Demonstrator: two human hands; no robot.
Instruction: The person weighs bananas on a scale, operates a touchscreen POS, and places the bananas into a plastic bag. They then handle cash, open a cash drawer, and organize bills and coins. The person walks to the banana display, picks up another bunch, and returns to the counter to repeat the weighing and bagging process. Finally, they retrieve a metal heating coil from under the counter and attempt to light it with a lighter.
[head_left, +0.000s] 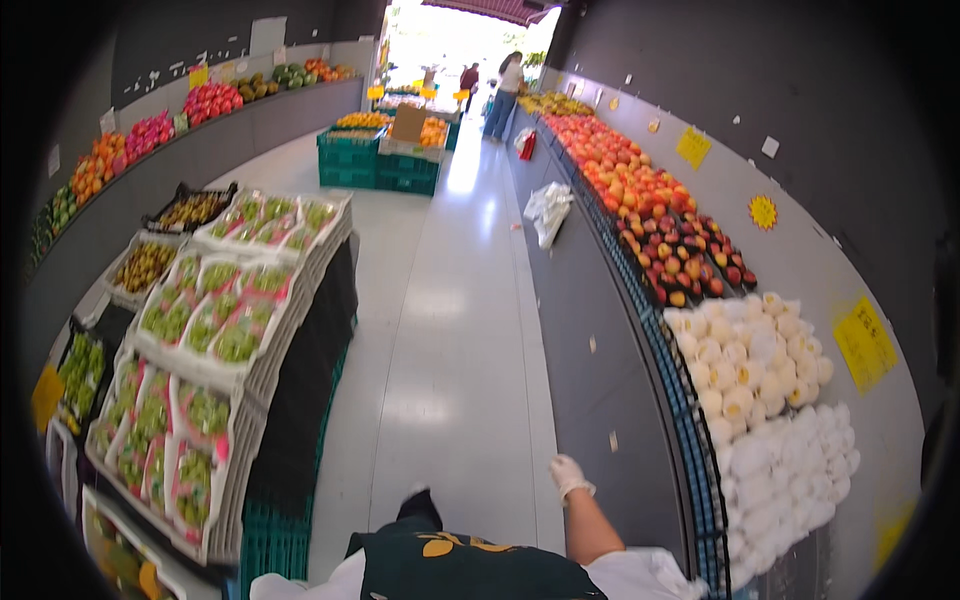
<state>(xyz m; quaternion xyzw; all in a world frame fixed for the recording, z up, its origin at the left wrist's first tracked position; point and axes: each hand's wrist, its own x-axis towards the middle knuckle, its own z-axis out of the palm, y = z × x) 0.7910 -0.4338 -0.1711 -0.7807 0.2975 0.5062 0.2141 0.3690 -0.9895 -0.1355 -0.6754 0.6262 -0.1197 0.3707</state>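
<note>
My right hand (568, 478), in a pale thin glove, hangs low beside the grey front panel of the fruit counter (592, 360). Its fingers look curled and nothing is seen in them, though the palm side is hidden. My left hand is out of view. On the left are stacked white crates of bagged green grapes (236, 341). On the right counter lie white foam-netted fruits (750, 360), white-wrapped fruits (787, 480), dark red stone fruits (679, 251) and orange-red fruits (607, 161).
A grey-floored aisle (442, 330) runs ahead between the displays. Green crates of oranges (379, 165) stand farther on, left of the aisle. White plastic bags (549, 214) hang on the counter front. A person (506, 94) stands by the counter's far end; another (469, 81) is beyond.
</note>
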